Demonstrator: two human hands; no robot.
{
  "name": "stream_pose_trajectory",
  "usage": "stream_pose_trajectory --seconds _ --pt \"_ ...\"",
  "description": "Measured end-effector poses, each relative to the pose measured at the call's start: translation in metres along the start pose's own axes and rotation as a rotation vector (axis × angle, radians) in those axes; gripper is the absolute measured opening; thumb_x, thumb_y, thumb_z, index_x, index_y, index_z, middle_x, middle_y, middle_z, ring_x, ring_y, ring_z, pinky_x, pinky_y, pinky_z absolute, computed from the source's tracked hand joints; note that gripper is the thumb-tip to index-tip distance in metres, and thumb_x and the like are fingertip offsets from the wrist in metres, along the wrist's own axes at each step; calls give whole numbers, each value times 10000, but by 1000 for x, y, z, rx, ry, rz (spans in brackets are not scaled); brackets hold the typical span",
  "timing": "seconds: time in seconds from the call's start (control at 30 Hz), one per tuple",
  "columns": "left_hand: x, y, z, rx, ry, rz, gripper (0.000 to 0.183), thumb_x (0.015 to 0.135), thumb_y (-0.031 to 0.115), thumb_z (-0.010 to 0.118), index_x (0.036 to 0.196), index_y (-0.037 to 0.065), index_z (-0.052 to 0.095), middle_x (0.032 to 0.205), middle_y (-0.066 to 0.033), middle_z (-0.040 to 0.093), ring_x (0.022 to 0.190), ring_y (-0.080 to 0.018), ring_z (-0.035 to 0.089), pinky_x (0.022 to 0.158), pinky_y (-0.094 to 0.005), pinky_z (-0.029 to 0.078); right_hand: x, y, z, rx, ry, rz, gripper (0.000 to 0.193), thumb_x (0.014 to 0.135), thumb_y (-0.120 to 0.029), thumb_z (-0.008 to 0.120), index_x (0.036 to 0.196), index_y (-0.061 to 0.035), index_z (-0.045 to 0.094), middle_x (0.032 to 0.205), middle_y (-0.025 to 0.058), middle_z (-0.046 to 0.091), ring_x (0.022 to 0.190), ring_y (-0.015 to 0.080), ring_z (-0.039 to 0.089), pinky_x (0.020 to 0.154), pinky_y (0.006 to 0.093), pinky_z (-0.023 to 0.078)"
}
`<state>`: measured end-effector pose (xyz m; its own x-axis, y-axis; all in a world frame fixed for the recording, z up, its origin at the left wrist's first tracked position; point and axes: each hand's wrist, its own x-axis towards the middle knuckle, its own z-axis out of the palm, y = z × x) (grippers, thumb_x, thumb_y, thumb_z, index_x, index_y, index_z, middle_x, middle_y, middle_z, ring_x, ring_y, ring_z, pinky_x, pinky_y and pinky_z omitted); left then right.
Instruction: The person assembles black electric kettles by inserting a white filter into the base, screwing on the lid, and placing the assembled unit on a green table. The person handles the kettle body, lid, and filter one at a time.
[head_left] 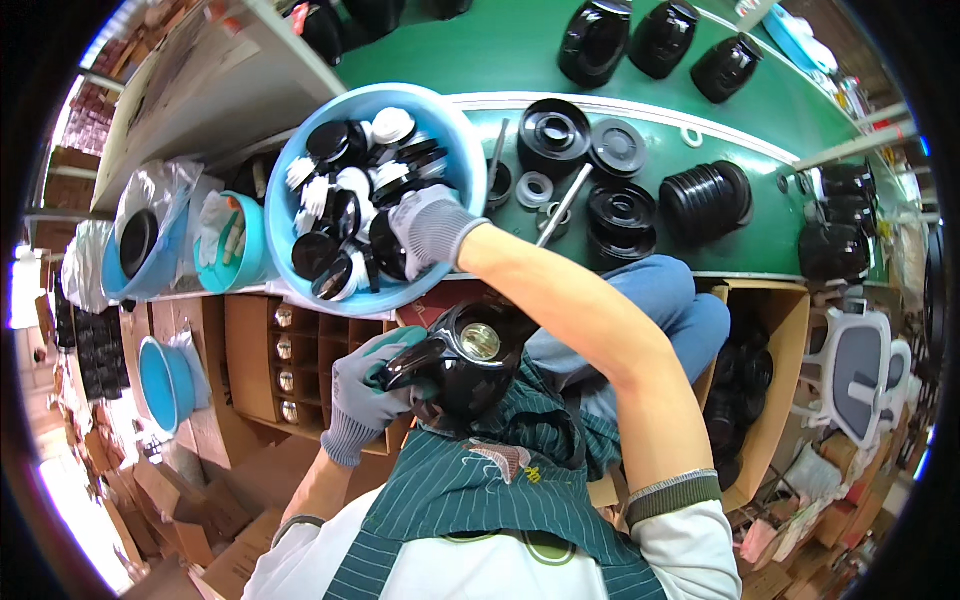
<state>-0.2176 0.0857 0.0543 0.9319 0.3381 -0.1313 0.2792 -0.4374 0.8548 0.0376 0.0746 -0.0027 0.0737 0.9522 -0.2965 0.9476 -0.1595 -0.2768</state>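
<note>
Black jug (468, 388) was steadied by left hand (375, 392), fingers wrapped round handle (412, 362); right hand (434, 230) lay among lids (315, 256) in blue basin (472, 150), finger pinch indeterminable. Lifting lids singly seemed best.

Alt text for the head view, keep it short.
A worker's gloved left hand holds a glossy black pot at the lap, while the gloved right hand is inside a light-blue basin piled with black and white parts. Beyond, a green bench carries black discs; an open carton stands at right.
</note>
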Motion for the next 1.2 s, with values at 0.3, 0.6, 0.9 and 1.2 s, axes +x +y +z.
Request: stream_pose_trajectory --seconds 0.3,0.6,0.9,1.2 --pt "18 3 29 -97 -41 -135 598 737 188 882 1240 -81 701 1141 -127 758 1033 -178 703 954 -340 550 42 -20 16 -142 -138 159 528 744 -483 806 1189 -200 784 1169 117 756 1084 312 708 900 444 565" --pt "47 5 18 83 -82 109 513 717 53 832 1216 -11 734 1226 -147 743 1105 -231 711 999 -361 546 -212 53 -37 1047 588 141 863 651 -328 944 1380 -28 592 1215 160 706 1111 253 695 975 382 552" --pt "139 93 49 3 -490 305 351 673 79 839 1019 30 809 1287 -191 720 1021 -205 745 936 -314 560 -348 22 25 553 775 191 950 647 -217 951 1477 -111 502 1430 206 540 1258 405 595 1053 451 517" --pt "180 156 62 170 -826 289 388 754 106 820 1137 54 777 874 -42 783 739 -61 629 745 -257 549 -377 20 37 260 839 74 779 707 -248 895 1402 -164 555 1405 161 559 1201 391 638 953 441 581"
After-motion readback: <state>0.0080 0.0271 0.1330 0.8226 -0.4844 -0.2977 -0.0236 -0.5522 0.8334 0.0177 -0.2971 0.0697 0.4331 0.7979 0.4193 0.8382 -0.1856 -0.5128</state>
